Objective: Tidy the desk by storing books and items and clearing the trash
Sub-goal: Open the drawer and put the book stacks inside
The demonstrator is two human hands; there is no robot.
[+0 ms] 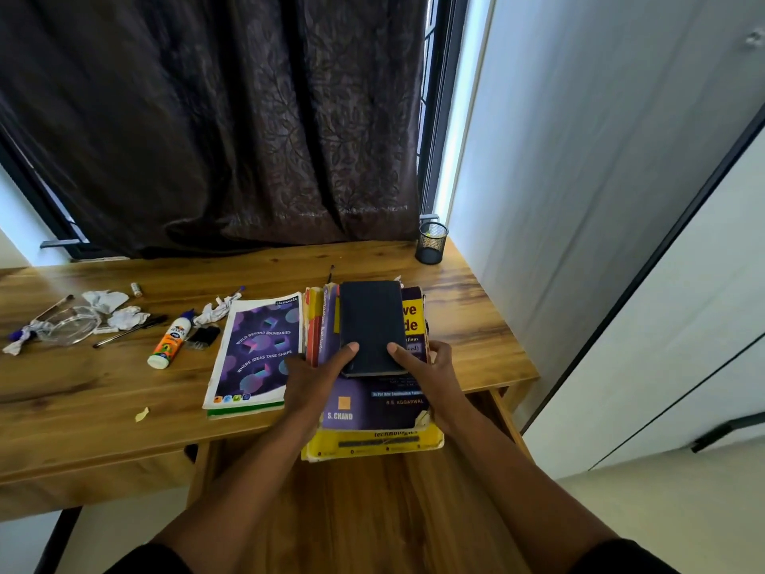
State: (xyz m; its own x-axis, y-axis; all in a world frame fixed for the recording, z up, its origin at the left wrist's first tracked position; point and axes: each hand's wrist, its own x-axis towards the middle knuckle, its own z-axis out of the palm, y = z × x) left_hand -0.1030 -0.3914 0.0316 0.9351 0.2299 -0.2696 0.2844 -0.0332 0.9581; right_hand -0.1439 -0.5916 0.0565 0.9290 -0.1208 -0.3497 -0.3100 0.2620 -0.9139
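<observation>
Both hands grip book stack (372, 412) at sides, thumbs pressed on top of dark notebook (372, 327). Left hand (316, 377) wraps stack's left edge; right hand (430, 372) wraps right edge; fingers below stack hidden. Stack overhangs desk (103, 391) front edge, above open drawer (503, 403).

Risks, judged:
- Notebook held by thumb pressure only; tilt could slide it off.
- Yellow bottom book (372, 445) worn, may sag or slip from the stack.
- Purple notebook (258, 350) just left of left fingers; could be nudged.
- Glue bottle (172, 339), crumpled paper (109, 302) farther left, untouched.
</observation>
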